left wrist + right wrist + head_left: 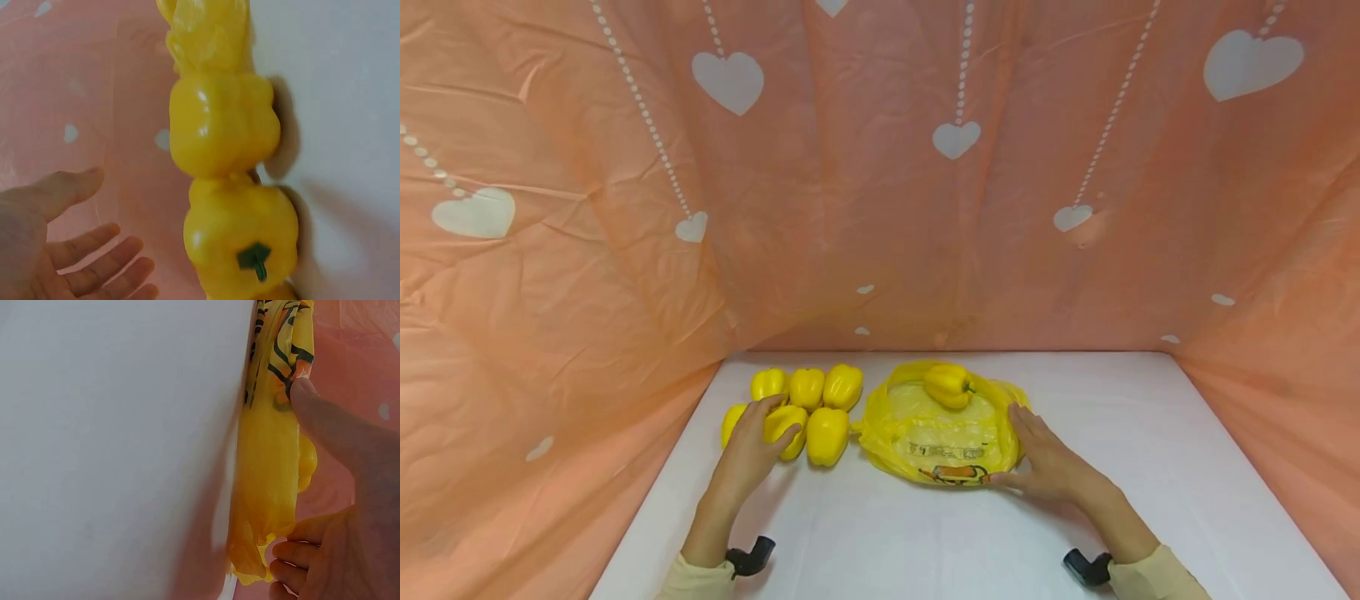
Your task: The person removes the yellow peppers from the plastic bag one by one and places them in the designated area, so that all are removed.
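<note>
My left hand point(748, 450) hovers over the left end of a group of yellow bell peppers point(828, 436), fingers spread and partly covering the front-row ones. In the left wrist view its fingers point(103, 269) stand apart from a pepper with a green stem point(240, 231). A yellow plastic bag point(880, 450) lies with its mouth spread wide, and one bell pepper point(947, 385) rests inside at the back. Against the bag's right side, my right hand point(1060, 462) has its thumb and fingers extended. The right wrist view shows the thumb point(325, 419) touching the printed rim.
Everything lies on a white table point(880, 542). Behind and on both sides hangs a pinkish-orange curtain point(880, 208) with white hearts. Each wrist carries a black camera mount, the left one point(751, 557) and the right one point(1086, 568).
</note>
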A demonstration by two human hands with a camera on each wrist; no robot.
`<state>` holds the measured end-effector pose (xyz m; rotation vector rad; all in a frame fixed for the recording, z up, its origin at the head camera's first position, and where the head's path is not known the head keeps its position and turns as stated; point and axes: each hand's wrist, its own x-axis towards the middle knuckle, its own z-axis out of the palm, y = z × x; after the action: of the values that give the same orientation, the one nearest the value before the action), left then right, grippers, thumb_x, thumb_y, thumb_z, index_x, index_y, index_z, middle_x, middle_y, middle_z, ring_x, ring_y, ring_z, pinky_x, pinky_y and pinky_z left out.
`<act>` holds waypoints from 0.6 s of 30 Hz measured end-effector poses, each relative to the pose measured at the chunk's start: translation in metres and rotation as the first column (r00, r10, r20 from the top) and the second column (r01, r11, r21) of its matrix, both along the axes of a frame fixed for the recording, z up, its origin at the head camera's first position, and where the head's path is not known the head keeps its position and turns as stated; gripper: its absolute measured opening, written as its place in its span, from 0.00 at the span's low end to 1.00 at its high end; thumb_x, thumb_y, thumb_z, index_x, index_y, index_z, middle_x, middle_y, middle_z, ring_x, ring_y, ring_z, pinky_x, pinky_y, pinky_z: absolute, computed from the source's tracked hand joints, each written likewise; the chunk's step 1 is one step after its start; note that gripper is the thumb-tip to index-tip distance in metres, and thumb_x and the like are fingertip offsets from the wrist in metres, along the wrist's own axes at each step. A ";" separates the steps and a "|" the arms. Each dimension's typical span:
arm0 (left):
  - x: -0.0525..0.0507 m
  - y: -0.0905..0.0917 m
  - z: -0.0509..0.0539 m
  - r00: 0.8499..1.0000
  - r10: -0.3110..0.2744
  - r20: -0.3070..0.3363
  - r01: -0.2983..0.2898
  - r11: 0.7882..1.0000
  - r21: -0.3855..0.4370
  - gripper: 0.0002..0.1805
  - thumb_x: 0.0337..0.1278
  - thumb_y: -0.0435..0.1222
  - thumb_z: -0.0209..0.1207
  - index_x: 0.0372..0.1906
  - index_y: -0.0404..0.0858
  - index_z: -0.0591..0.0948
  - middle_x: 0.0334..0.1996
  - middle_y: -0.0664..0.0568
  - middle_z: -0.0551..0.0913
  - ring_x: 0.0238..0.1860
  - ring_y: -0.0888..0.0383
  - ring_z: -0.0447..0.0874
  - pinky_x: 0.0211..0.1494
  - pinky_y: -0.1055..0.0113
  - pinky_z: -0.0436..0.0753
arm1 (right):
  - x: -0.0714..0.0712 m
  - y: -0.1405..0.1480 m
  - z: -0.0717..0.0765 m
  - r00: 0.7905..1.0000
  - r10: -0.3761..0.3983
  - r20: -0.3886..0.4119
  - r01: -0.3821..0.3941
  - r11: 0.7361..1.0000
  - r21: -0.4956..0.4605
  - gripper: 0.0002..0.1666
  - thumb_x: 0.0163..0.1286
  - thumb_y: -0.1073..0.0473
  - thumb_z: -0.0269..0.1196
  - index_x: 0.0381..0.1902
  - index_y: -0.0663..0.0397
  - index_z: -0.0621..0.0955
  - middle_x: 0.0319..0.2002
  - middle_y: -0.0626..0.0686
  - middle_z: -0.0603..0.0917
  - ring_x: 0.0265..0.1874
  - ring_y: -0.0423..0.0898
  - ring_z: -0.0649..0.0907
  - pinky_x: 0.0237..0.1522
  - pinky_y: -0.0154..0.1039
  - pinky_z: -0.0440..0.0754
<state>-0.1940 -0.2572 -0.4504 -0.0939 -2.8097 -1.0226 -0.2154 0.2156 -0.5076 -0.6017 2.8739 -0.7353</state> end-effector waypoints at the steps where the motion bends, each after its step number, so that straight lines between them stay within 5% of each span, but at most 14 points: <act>1: -0.001 0.003 0.000 1.000 -0.014 -0.007 0.014 1.000 -0.002 0.33 0.73 0.39 0.68 0.74 0.28 0.71 0.70 0.31 0.74 0.73 0.32 0.70 0.77 0.35 0.69 | 0.000 0.000 0.000 1.000 -0.001 -0.001 0.001 1.000 0.000 0.75 0.64 0.26 0.72 0.84 0.72 0.51 0.85 0.71 0.49 0.82 0.74 0.52 0.81 0.69 0.53; 18: -0.021 0.061 -0.005 0.987 -0.161 0.010 0.160 0.987 0.030 0.32 0.69 0.39 0.71 0.74 0.35 0.75 0.67 0.39 0.80 0.71 0.37 0.76 0.76 0.38 0.73 | -0.001 -0.001 0.001 1.000 -0.012 -0.018 0.011 1.000 -0.009 0.74 0.66 0.24 0.68 0.84 0.72 0.52 0.85 0.71 0.49 0.82 0.73 0.52 0.81 0.69 0.53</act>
<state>-0.2155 -0.1959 -0.4552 -0.3163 -2.8357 -1.1003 -0.2162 0.2147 -0.5062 -0.5965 2.8943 -0.7492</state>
